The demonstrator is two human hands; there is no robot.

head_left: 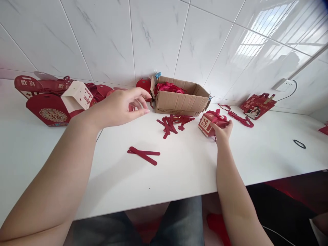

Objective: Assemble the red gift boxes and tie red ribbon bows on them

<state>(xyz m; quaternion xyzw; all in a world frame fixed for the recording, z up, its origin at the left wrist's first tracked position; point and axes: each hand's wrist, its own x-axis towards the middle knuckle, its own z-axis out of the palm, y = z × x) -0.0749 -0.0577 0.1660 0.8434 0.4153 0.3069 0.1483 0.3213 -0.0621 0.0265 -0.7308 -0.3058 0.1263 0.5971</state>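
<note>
Toward the right of the table, my right hand (223, 130) grips a small red gift box (205, 123) with a cream panel, a gold character and a red ribbon bow on top. My left hand (128, 106) hovers at the left with fingers apart and slightly curled, holding nothing. Behind and beside it stand several red gift boxes (48, 111), one showing a cream side. Two flat red strips (145, 155) lie crossed in the middle of the table. A pile of similar red strips (169, 124) rests in front of the cardboard box.
An open cardboard box (179, 102) with red ribbons inside stands against the tiled wall. A loose red ribbon (239, 119) trails right of the held box. Further right are red printed bags (257, 106), a power strip (284, 84) and a black ring (299, 144).
</note>
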